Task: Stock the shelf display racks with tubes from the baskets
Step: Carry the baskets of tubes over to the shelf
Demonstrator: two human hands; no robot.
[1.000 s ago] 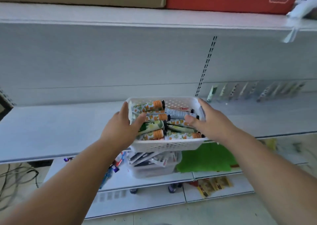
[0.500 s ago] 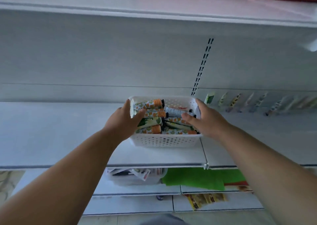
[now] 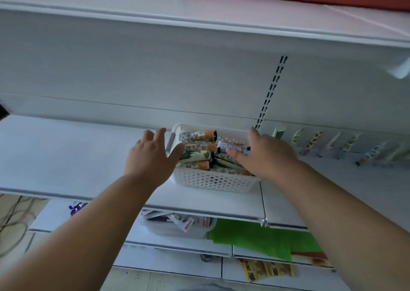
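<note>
A white basket [image 3: 213,179] full of tubes [image 3: 197,136] is seen standing on the middle shelf [image 3: 66,153], close to the back panel. The basket is flanked by both hands. The left hand [image 3: 153,157] is spread at the left rim, with the thumb bent over the edge and the fingers straightened, so the rim is touched rather than gripped. The right hand [image 3: 264,155] is laid over the right rim with straight fingers, and one fingertip is placed on a grey tube [image 3: 230,147]; nothing is clenched in it.

The tubes are judged to be light and a little soft, with a smooth printed skin that may slide between the fingers. The orange cap [image 3: 208,133] is the stiff part, so a tube is best taken around the body just below the cap, or pinched at the flat crimped end. The basket is thin perforated plastic and is expected to bend if it is lifted by one side only.

Compared with one second ago, the basket is no longer carried in the air in front of the shelf edge: it is now set down further in on the shelf. The fingers, which were wrapped on the rims then, are now loosened. To the right, a row of tubes [image 3: 315,139] already placed in the display rack is visible, though blurred.
</note>
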